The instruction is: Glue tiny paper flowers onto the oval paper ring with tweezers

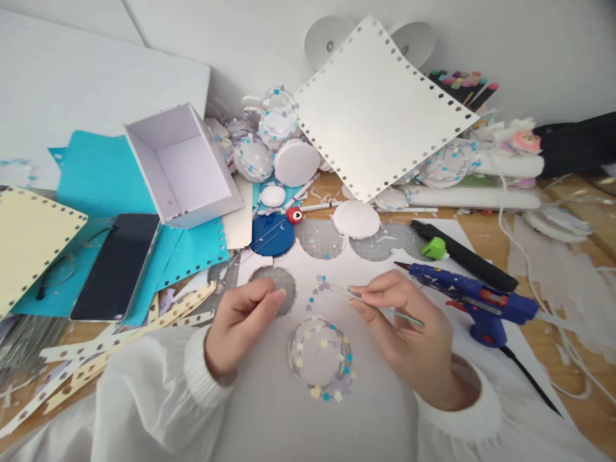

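Note:
My right hand (409,327) is closed in a pinch around slim tweezers (339,290) with a teal end. Their tips point left, at small lilac and blue paper shapes (312,299) on the white sheet. My left hand (248,321) is curled, thumb against the index finger; anything inside it is hidden. Between and below the hands lies a round white disc (321,359), ringed with wire loops that carry tiny yellow, blue and white stars and hearts. Neither hand touches this disc.
Right of my right hand lies a blue glue gun (481,295), its cord trailing, near a black pen-shaped tool (466,256) and a green punch (434,248). Leftward are a phone (115,266), a white box (185,170) and paper strips (120,340). Decorated balls (253,158) sit behind.

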`<state>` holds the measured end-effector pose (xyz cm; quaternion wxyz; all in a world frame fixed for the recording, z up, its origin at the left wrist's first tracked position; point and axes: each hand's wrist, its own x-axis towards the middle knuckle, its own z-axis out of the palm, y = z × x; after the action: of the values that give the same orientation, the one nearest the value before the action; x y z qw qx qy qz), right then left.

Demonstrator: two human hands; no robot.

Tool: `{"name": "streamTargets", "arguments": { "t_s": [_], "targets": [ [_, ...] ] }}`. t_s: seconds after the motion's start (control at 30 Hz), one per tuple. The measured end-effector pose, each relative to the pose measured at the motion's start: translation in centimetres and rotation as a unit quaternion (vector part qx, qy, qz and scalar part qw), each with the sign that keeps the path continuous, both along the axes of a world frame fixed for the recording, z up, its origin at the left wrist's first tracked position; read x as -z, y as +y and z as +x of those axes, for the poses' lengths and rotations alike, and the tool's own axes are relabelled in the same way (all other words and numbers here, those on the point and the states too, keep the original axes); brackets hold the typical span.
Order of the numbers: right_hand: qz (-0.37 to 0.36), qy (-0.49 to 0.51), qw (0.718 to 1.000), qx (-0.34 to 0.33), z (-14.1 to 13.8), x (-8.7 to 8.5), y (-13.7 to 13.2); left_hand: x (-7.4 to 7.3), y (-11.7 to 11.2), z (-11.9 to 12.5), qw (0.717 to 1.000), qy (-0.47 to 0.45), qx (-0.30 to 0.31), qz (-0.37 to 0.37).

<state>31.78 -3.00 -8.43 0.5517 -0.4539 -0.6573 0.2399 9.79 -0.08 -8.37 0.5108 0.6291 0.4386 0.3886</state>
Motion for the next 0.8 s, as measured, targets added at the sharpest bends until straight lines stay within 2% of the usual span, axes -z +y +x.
{"name": "streamTargets", "arguments": {
  "t_s": [0.17, 0.3, 0.4, 0.7, 0.8],
  "targets": [
    [-0.038, 0.053, 0.998, -0.011, 0.1, -0.4, 0.0, -0.2, 0.2, 0.2, 1.0, -0.006, 0.009, -0.012],
    [-0.094, 0.148, 0.983, -0.049, 0.1, -0.9, 0.0, -0.1, 0.1, 0.4, 0.999, 0.003, 0.028, -0.02],
    [-0.121, 0.184, 0.973, -0.063, 0.1, -1.0, -0.2, 0.1, 0.1, 0.5, 0.999, 0.002, 0.047, -0.013],
    [-0.092, 0.16, 0.983, -0.023, -0.1, -1.1, -0.1, -0.2, 0.1, 0.8, 0.998, 0.034, 0.037, 0.025],
    [-0.085, 0.159, 0.983, -0.029, -0.2, -1.2, -0.1, -0.2, 0.2, 0.9, 0.998, 0.05, 0.038, 0.025]
  ]
}}
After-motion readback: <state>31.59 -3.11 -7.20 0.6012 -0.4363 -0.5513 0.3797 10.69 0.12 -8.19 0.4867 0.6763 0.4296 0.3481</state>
